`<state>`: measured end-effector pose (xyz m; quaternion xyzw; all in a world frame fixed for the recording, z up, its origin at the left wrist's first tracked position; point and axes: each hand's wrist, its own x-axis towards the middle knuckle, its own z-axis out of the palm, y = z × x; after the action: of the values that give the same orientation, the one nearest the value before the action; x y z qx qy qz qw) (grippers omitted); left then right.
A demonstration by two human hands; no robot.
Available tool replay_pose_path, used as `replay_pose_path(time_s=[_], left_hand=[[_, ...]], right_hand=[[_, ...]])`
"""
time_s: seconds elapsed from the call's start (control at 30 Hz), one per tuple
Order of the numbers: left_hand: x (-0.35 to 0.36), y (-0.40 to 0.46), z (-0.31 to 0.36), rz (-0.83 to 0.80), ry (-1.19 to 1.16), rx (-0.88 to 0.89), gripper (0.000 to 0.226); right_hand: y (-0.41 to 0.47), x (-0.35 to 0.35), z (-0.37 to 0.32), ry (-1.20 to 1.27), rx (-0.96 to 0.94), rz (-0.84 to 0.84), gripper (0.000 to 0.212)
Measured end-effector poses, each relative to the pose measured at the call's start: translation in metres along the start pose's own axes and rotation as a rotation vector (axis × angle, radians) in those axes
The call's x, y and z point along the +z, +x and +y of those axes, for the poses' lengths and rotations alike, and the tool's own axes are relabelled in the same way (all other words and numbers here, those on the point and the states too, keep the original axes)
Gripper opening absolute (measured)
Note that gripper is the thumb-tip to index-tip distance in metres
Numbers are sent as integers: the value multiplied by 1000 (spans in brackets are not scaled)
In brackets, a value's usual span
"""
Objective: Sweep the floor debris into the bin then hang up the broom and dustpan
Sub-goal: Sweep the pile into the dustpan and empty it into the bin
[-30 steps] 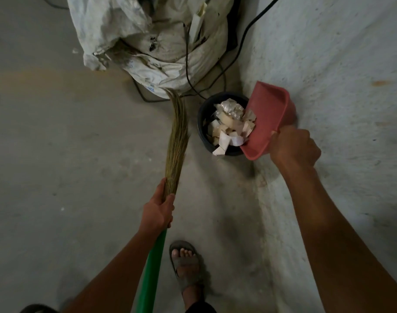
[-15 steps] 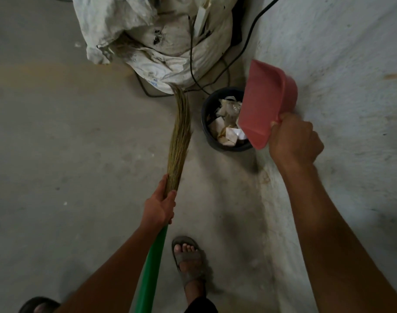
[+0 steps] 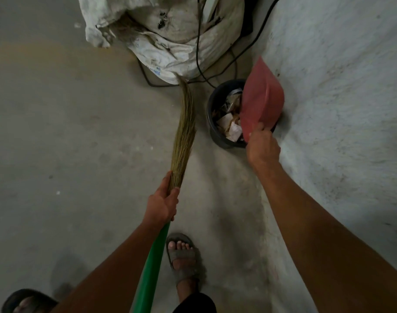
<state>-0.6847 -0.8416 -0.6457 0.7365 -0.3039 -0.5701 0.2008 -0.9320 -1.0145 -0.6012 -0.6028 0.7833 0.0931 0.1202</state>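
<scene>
A small black bin (image 3: 213, 114) stands on the concrete floor against the wall, with crumpled paper scraps (image 3: 230, 126) inside. My right hand (image 3: 262, 149) grips the near end of a red dustpan (image 3: 259, 102), which is tipped steeply over the bin's right side, its underside facing me. My left hand (image 3: 162, 205) is closed around a broom (image 3: 184, 132) where the straw bristles meet the green handle (image 3: 151, 265). The bristle tip points at the floor just left of the bin.
A large dirty white sack (image 3: 168, 35) sits behind the bin, with black cables (image 3: 199, 64) trailing over and around it. A rough whitewashed wall (image 3: 342, 91) runs along the right. My sandalled feet (image 3: 181, 254) stand near the bottom.
The dustpan has tilted up from pouring to nearly on edge over the bin, and the paper scraps have dropped from its lip down into the bin. The broom has stayed put.
</scene>
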Motion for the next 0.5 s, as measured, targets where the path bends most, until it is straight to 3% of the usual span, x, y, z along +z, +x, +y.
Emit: replay_pose_path(time_s=[0.17,0.33,0.5], left_hand=[[4,-4,8,-3,-34,3,61],[-6,-14,11,16,-27,48,61],[-24,-25,5,44,6,77,61]], right_hand=[[-10,-10,12,76,48,-22,40],[-52,-19,12,50,118,164,45],[-98,-10,-3,226,246,304,46]])
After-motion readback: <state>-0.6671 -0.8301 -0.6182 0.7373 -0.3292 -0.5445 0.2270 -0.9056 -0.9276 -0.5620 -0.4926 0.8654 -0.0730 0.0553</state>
